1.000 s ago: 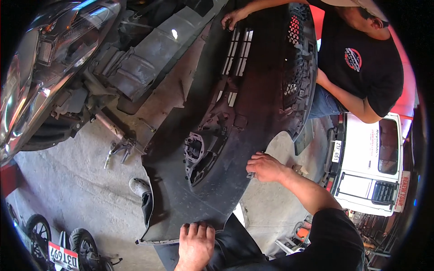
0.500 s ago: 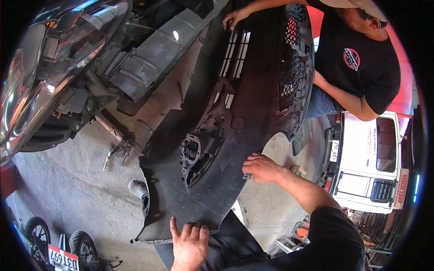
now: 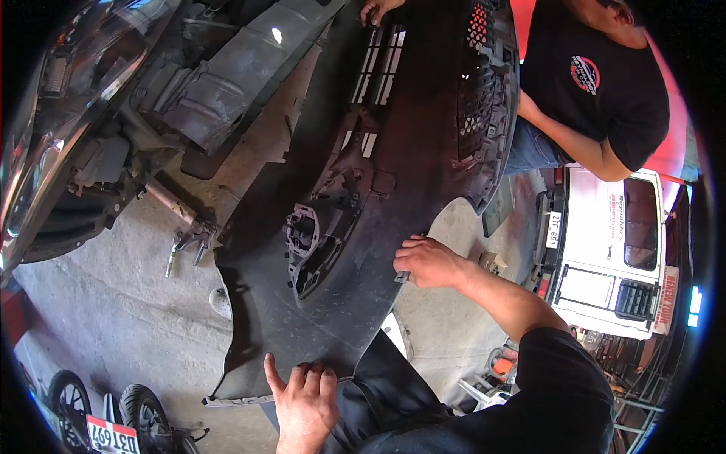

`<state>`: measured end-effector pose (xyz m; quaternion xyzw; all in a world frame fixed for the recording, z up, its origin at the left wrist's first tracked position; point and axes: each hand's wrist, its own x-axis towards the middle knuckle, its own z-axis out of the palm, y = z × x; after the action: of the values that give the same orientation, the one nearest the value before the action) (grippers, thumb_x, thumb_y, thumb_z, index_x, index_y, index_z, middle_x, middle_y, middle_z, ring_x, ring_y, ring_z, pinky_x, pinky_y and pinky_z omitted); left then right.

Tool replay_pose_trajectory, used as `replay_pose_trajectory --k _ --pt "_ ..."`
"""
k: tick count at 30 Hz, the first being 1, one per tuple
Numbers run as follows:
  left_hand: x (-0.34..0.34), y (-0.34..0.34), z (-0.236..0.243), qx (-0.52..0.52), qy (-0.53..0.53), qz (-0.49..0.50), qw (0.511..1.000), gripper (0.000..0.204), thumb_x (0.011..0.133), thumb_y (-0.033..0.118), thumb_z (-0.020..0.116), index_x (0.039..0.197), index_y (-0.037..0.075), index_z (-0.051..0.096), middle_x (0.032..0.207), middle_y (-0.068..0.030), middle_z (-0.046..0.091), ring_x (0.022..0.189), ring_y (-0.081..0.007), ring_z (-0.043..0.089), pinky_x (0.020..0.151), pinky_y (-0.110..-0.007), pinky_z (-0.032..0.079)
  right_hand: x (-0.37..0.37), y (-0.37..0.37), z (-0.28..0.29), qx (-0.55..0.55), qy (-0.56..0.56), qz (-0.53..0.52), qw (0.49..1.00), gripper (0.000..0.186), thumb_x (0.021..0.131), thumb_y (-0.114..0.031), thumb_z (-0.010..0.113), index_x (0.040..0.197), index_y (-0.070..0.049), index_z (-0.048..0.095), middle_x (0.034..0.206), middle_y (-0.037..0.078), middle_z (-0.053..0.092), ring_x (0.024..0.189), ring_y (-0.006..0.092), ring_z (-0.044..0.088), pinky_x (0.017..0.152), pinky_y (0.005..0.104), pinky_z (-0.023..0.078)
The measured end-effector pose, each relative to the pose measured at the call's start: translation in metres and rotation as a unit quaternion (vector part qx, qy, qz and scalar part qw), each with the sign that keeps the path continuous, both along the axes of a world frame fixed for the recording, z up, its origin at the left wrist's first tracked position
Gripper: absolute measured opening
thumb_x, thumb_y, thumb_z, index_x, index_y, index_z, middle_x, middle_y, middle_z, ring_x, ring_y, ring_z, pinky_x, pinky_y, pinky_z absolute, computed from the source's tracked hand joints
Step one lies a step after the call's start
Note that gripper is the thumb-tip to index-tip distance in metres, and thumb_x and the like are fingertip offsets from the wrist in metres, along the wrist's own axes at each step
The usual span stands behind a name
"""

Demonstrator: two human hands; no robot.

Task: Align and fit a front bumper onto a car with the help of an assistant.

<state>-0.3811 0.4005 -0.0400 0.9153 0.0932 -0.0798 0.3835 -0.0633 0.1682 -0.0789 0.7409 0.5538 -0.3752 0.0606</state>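
A long black plastic bumper cover (image 3: pixel 333 325) lies with its inner side up and stretches away from me. My left hand (image 3: pixel 304 397) grips its near end; several fingers bend over the edge, while one digit points out along the surface. On the right edge, beside a curved cut-out, my right hand (image 3: pixel 431 261) is closed with its fingers on top. A small grey piece (image 3: pixel 401 278) shows under that hand; whether it belongs to the cover I cannot tell. A lamp bracket (image 3: pixel 304 231) sits in the cover's middle, with slotted grilles beyond. A co-worker's hand (image 3: pixel 376 10) touches the far end.
The co-worker (image 3: pixel 582 83), in a black shirt, stands at the far right. At left is a car with its front stripped (image 3: pixel 83 151), and a stand (image 3: pixel 189 227) on the concrete floor. A motorcycle (image 3: pixel 140 412) stands lower left, a white van (image 3: pixel 605 250) to the right.
My view has shifted, so the cover, both my hands and the co-worker appear a little further left and up. Both hands keep their hold; the shoe beside the cover's left edge is more hidden.
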Motion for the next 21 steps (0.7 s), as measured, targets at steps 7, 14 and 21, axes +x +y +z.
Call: replay_pose_trajectory --k 7,14,21 --pt "-0.006 0.011 -0.006 0.003 -0.004 -0.005 1.0 0.018 0.08 0.009 0.067 0.097 0.007 0.071 0.102 -0.0054 0.074 0.102 -0.0217 0.069 0.119 -0.082 0.02 -0.004 0.009 0.001 -0.014 -0.001 0.006 1.0 0.022 0.073 -0.012 0.08 0.092 -0.011 0.069 0.095 0.002 0.069 0.104 0.0247 0.066 0.099 0.0411 0.05" --pt "-0.005 0.023 -0.006 -0.004 -0.008 0.018 1.0 0.019 0.077 0.006 0.07 0.096 0.007 0.074 0.093 -0.0015 0.072 0.099 -0.0213 0.069 0.123 -0.079 0.016 -0.006 0.02 0.007 -0.034 0.009 -0.006 0.999 0.023 0.075 -0.013 0.081 0.095 -0.01 0.07 0.099 0.003 0.07 0.108 0.0257 0.066 0.103 0.0438 0.049" --pt "-0.006 0.031 0.002 -0.016 -0.001 0.013 1.0 0.021 0.077 0.005 0.07 0.098 0.007 0.074 0.094 -0.0015 0.073 0.1 -0.021 0.07 0.123 -0.079 0.015 -0.01 0.023 0.011 -0.022 0.008 -0.009 1.0 0.023 0.075 -0.01 0.079 0.095 -0.009 0.069 0.098 0.003 0.069 0.106 0.0255 0.066 0.103 0.0426 0.049"
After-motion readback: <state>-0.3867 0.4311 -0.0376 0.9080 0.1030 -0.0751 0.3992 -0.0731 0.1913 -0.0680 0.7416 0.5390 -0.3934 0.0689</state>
